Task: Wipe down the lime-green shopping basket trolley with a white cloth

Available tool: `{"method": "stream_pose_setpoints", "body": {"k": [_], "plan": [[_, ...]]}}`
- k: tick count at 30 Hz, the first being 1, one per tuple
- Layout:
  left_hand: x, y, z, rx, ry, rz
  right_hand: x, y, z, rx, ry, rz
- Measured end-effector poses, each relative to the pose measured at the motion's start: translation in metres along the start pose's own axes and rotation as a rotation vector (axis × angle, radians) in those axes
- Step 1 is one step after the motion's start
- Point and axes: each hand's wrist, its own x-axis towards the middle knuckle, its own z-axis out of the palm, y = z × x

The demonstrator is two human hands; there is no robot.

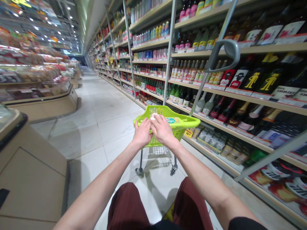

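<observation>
Object [153, 117], white, half-hidden under right hand [163, 129]

Just one cam here, worn on the head and tipped forward and down, so it's looking from above, right at the left hand [142, 133] and right hand [163, 129] up close. The cart [189, 121] sits just ahead, shelves [240, 91] fill the right, and the floor [115, 127] stretches away down the aisle.

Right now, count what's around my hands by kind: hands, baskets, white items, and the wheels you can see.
Hands: 2, left hand and right hand
Green basket: 1
White item: 1
Wheels: 2
Total: 6
</observation>
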Motion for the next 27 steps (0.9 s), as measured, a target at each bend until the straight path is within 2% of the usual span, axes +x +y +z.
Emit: {"method": "stream_pose_setpoints", "body": {"k": [2, 4, 7, 9, 11, 13, 17, 19, 21, 24, 27], "plan": [[-0.002, -0.002, 0.000, 0.012, 0.005, 0.014, -0.004, 0.004, -0.001, -0.019, 0.003, -0.008], [-0.005, -0.005, 0.000, 0.017, 0.013, 0.035, -0.012, 0.022, -0.006, -0.046, 0.044, 0.026], [-0.008, -0.008, -0.001, 0.004, 0.015, 0.046, -0.023, 0.056, -0.015, -0.085, 0.132, 0.139], [-0.009, -0.009, -0.001, -0.011, 0.008, 0.037, -0.026, 0.069, -0.019, -0.107, 0.179, 0.211], [-0.008, -0.009, -0.001, -0.017, 0.004, 0.031, -0.025, 0.067, -0.018, -0.114, 0.201, 0.237], [-0.009, -0.008, -0.002, -0.018, 0.001, 0.027, -0.020, 0.053, -0.013, -0.095, 0.184, 0.207], [-0.008, 0.000, -0.008, -0.037, 0.042, -0.030, -0.011, 0.018, -0.005, 0.002, 0.071, 0.131], [-0.003, 0.009, -0.015, -0.066, 0.081, -0.021, -0.011, 0.010, -0.008, 0.089, 0.019, 0.134], [0.006, 0.023, -0.021, -0.101, 0.087, 0.037, -0.014, 0.012, -0.016, 0.210, -0.017, 0.135], [0.025, 0.050, -0.024, -0.148, 0.031, 0.069, -0.021, 0.025, -0.028, 0.364, -0.007, 0.170], [0.039, 0.077, -0.017, -0.178, 0.019, 0.037, -0.029, 0.041, -0.029, 0.333, 0.071, 0.251]]}}
